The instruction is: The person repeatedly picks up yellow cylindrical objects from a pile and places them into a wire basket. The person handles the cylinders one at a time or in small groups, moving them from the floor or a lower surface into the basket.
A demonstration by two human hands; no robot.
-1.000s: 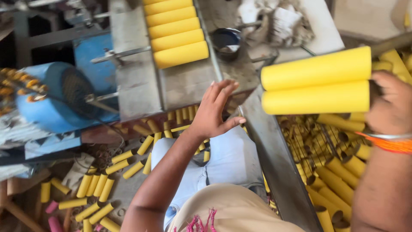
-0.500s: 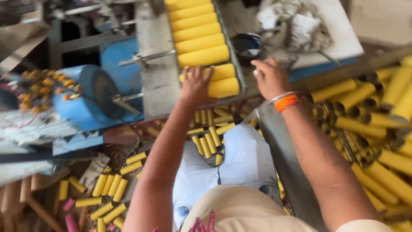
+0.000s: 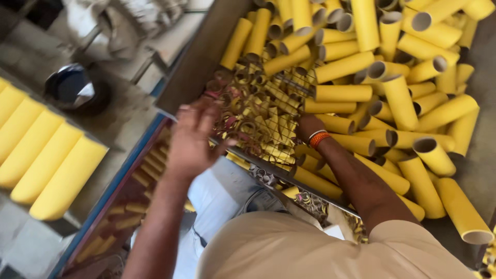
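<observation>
I saw the left hand (image 3: 190,137) hovering open, fingers spread, above the near edge of the metal bin (image 3: 199,62), touching nothing I could make out. The right hand (image 3: 309,126), with an orange band (image 3: 319,138) at the wrist, was pushed down among the yellow cardboard tubes (image 3: 361,93) piled in the bin; its fingers were buried there, so I could not tell whether they gripped one. Just left of it lay a heap of short cut rings (image 3: 258,116). At the far left, a row of longer yellow tubes (image 3: 46,160) sat side by side in a tray (image 3: 64,225), well apart from both hands.
</observation>
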